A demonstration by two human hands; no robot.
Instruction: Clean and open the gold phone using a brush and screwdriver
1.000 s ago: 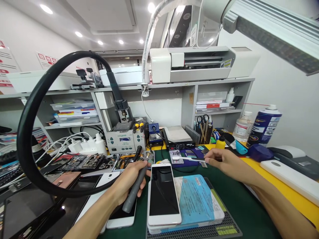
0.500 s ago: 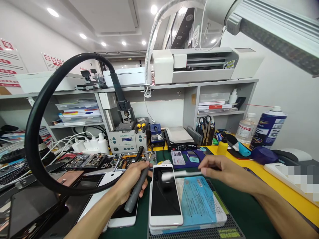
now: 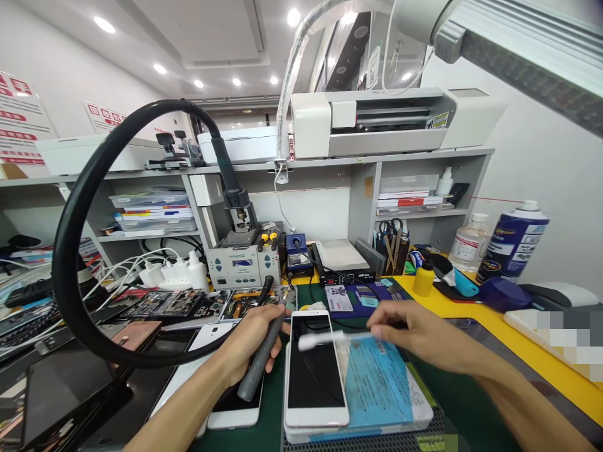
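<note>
My left hand (image 3: pixel 259 336) is closed around a grey cylindrical handle (image 3: pixel 258 367), beside the left edge of a white phone (image 3: pixel 316 376). That phone lies face up on a blue and white packet (image 3: pixel 377 383). Pinched in my right hand (image 3: pixel 400 323) is a thin white stick with a swab-like tip (image 3: pixel 316 340). Its tip is over the upper part of the phone's dark screen; whether it touches the glass I cannot tell. Another white phone (image 3: pixel 235 417) lies partly under my left forearm.
A black hose (image 3: pixel 63 251) loops up at the left from a grey station (image 3: pixel 245 267). Opened phone boards (image 3: pixel 164 304) lie behind my left arm. A yellow bottle (image 3: pixel 423 279) and a blue spray can (image 3: pixel 513 242) stand at the right.
The swab tip has shifted slightly down over the phone's screen, and my right hand has moved a little left. My left hand keeps its hold. The view has shifted slightly.
</note>
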